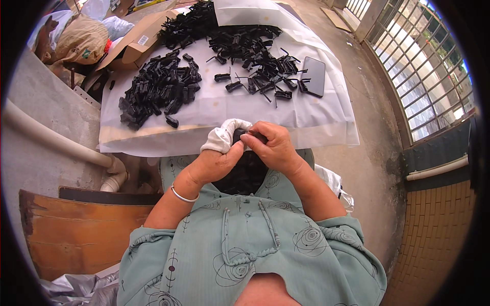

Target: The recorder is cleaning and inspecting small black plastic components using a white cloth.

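My left hand, its fingers covered by a white cloth or glove, is closed around a small black plastic part. From the other side my right hand pinches at the same part with thumb and forefinger. Both hands meet just off the table's near edge, and much of the part is hidden by the fingers. Beyond them, on a white sheet, lies a left pile of black plastic pieces. Farther right, another pile of black pieces has thin rods sticking out.
A dark smartphone lies right of the piles. An open cardboard box and a tan sack are at the far left. More dark pieces show below my hands. A barred window lines the right.
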A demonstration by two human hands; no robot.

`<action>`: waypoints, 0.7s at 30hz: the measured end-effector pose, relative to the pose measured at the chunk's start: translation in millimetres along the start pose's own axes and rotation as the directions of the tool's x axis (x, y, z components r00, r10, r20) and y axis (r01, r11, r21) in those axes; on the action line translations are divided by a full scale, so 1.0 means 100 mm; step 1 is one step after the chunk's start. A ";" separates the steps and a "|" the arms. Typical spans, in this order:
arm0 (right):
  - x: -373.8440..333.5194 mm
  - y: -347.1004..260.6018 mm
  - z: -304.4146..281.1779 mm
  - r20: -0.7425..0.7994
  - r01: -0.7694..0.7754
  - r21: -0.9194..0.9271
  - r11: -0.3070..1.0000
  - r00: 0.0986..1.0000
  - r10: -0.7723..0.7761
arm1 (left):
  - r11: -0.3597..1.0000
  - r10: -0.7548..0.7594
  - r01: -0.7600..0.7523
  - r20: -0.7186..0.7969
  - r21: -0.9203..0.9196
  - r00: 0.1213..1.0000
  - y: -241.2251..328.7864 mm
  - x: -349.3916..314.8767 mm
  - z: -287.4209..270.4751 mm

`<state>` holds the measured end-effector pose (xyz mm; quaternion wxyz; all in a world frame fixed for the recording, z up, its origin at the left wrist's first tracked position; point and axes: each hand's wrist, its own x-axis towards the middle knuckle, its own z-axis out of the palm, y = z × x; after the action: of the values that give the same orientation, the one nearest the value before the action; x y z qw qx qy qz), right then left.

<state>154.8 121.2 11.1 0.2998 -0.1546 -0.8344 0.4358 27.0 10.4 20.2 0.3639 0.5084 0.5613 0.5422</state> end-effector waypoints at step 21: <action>0.06 0.18 0.38 -0.029 0.000 0.135 0.991 1.000 0.004 | 0.939 0.111 -0.077 -0.084 0.335 0.990 -0.13 0.12 -0.14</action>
<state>126.0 110.6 -18.0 0.3213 -0.1413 -0.7984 0.4892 8.6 20.1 10.9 0.2180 0.5604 0.6372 0.4821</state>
